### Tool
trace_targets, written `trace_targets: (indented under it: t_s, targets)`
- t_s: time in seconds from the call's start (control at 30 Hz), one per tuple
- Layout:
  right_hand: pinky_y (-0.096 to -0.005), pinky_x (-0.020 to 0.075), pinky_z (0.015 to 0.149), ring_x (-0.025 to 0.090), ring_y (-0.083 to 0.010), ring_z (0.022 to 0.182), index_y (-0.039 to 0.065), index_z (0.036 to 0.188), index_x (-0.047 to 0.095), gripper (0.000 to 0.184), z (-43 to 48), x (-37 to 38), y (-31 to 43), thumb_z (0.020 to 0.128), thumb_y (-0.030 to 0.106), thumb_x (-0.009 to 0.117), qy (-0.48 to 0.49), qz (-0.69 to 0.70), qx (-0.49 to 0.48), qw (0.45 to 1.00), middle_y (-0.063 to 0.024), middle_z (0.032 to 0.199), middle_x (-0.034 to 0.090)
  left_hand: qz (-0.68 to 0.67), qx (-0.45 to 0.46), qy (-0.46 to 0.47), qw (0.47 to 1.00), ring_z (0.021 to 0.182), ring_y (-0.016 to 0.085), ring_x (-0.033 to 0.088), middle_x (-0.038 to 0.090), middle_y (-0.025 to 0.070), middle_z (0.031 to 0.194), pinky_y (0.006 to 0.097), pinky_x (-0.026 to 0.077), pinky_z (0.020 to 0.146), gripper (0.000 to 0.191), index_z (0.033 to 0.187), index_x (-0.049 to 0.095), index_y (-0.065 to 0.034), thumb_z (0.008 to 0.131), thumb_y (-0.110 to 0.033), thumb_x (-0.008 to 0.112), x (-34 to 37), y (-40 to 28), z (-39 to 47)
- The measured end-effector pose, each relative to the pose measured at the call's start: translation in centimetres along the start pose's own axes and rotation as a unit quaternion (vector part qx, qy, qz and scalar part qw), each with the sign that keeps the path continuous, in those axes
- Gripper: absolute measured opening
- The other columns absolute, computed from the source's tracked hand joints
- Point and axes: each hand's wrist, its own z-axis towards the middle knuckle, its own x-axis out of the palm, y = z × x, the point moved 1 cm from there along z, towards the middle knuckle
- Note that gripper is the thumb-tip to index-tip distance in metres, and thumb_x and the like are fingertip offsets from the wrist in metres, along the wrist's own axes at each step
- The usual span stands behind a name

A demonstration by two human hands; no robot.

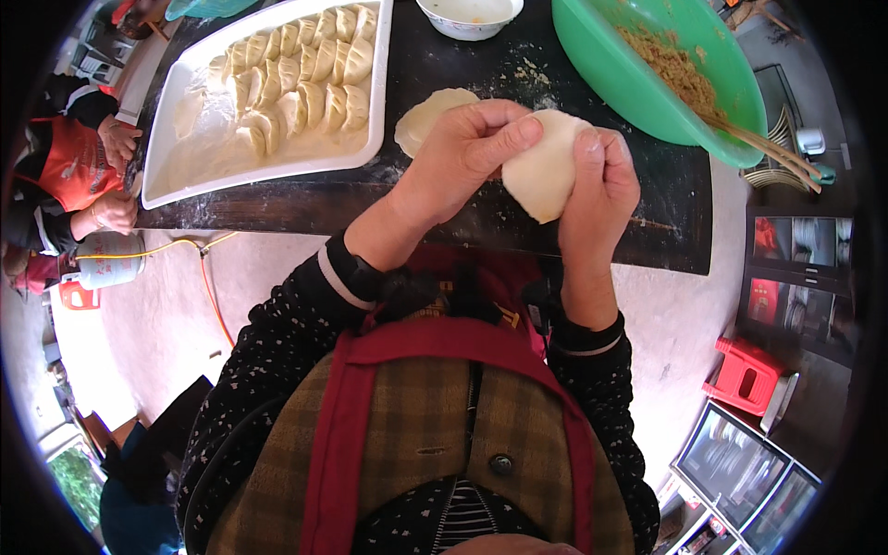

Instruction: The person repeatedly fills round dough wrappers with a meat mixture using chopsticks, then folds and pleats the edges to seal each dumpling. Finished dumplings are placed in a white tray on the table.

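A thin round dough wrapper [544, 170] hangs between my two hands above the front of the dark table. My left hand [461, 156] pinches its upper left edge between thumb and fingers. On the other side, my right hand [602, 184] grips the right edge, thumb toward me. No filling shows on the side facing me. Another flat dough wrapper [423, 121] lies on the table behind my left hand, partly covered by it. Several rows of folded dumplings [305, 69] sit on flour in a white tray [378, 118] to the left.
A green basin [596, 83] of minced filling [669, 69] stands at the right, with chopsticks [770, 149] jutting over its rim. Behind is a white bowl [472, 29]. Another person's hands [114, 208] are at the table's left end. A red stool [746, 378] stands on the floor at right.
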Motion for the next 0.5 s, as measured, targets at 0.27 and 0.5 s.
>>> trace_targets:
  t_s: [0.27, 0.5]
  targets:
    - [-0.0319, 0.0475, 0.076, 0.061, -0.0177, 0.083, 0.007, 0.096, 0.067, 0.016, 0.1, -5.3, -1.5, 0.087, 0.021, 0.067, 0.111, -0.412, -0.077, 0.901, -0.0068, 0.088, 0.065, 0.168, -0.147, 0.087, 0.971, 0.098, 0.017, 0.064, 0.064, 0.0125, 0.111, 0.0281, 0.055, 0.082, 0.051, 0.137, 0.041, 0.0006, 0.092, -0.011, 0.063, 1.0, 1.4, -1.5]
    - [-0.0496, 0.0355, 0.102, 0.039, -0.0358, 0.134, 0.014, 0.124, 0.057, 0.041, 0.6, -4.5, -3.1, 0.085, 0.024, 0.066, 0.094, -0.632, -0.248, 0.729, -0.0102, 0.129, 0.054, 0.044, -0.130, -0.019, 0.990, 0.096, 0.020, 0.067, 0.063, 0.0154, 0.114, 0.0288, 0.056, 0.083, 0.044, 0.139, 0.041, 0.0002, 0.098, -0.012, 0.054, -0.2, 0.9, -3.1]
